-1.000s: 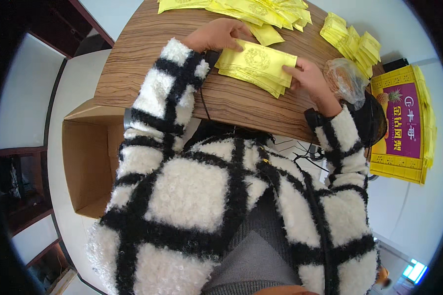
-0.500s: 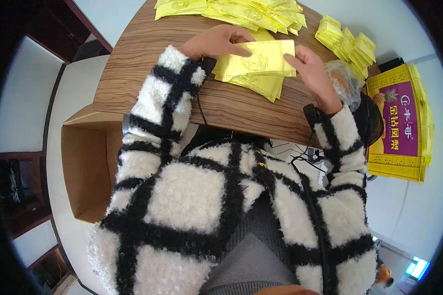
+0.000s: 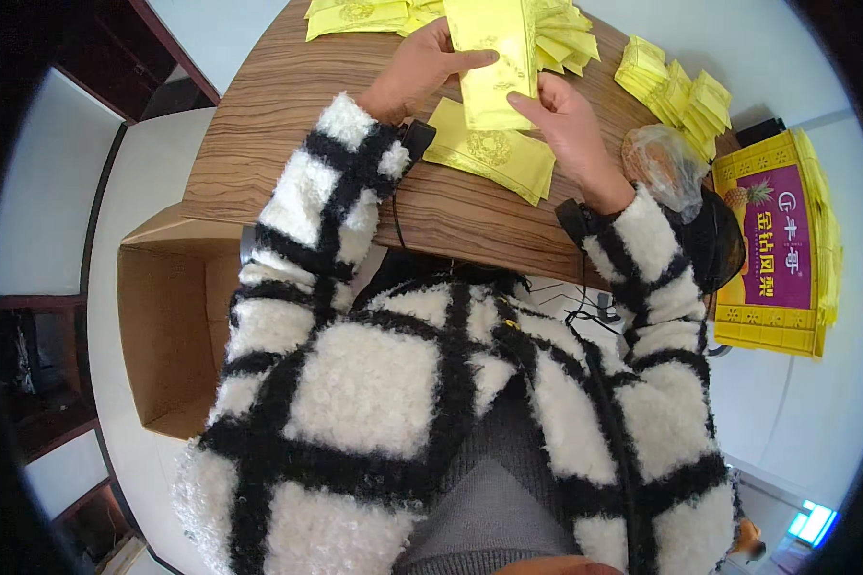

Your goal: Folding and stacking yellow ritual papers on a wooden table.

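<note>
Head view shows your left hand and right hand with fingers closed on the yellow pouch, raised above the bench; keep both edges pinched evenly; the stack lies just below your fingers.

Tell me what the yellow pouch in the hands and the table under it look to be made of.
Yellow pouch: probably glossy plastic or foil film; it shines and bends lightly between left hand and right hand. Table: wood or wood-look laminate, with streaky brown grain.
</note>
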A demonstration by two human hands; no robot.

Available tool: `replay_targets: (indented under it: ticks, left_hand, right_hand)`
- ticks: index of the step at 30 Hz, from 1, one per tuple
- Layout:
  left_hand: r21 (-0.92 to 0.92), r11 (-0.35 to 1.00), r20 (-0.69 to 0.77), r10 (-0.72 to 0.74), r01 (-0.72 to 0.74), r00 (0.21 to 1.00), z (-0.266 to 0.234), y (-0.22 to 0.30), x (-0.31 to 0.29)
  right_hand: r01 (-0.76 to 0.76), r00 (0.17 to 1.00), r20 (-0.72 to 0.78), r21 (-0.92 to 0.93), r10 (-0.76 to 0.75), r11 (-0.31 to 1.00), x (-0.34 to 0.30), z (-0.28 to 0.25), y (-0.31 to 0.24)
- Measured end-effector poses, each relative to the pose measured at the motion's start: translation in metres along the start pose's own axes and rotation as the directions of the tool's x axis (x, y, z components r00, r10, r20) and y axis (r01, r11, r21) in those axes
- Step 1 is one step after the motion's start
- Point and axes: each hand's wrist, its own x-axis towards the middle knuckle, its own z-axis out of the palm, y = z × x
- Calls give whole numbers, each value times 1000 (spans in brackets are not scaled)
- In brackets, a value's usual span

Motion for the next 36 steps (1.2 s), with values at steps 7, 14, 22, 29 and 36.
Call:
replay_targets:
  ticks: [7,14,22,29,36]
  left_hand:
    - [81,995,-167,-46,60,985,-23,-5,4]
    - [628,776,249,-275,61,929,-27,-1,-5]
    - [886,464,218,-385,-16,897,-36,-6,-3]
    - [793,424,539,-154,-437,828,-14,-12,-6]
    - [849,308,513,-289,-429,808,2,-8,-11]
  right_hand:
    - [28,1000,16,-166,-25,986,-19,-38,13]
    - [-99,994,22,-239,107,966,-22,-56,46]
    - [-30,999,3,-424,35,905,-7,-42,59]
    - [188,982,174,-810,-78,556,-24,-12,23]
    - [187,974,226,-867,29,462,-19,-13,20]
